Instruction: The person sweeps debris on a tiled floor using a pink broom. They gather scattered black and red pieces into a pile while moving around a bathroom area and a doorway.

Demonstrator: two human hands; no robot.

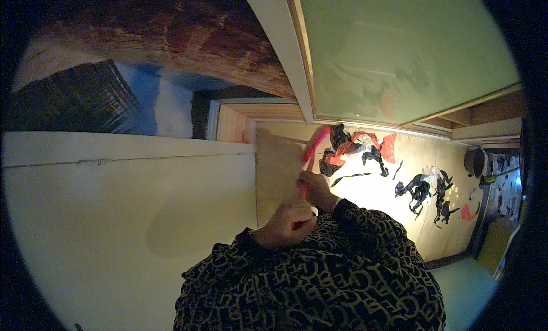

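Observation:
Both hands grip the red handle of a broom (315,143), whose bright pink head rests at the floor's far side. My left hand (287,223) is closed round the handle close to my body. A little farther along and to the right, my right hand (321,192) is wrapped round it too. Just right of the broom head lie crumpled black and red plastic scraps (342,154). More black scraps (419,191) are scattered farther right on the lit wooden floor (365,191). My palms and part of the handle are hidden by the fingers.
A pale cabinet or panel (125,199) fills the left side. Beyond the floor stands a glossy greenish panel (399,51). A patterned cover (188,39) lies at the far left. At the right are a dark round container (474,161) and a red scrap (469,212).

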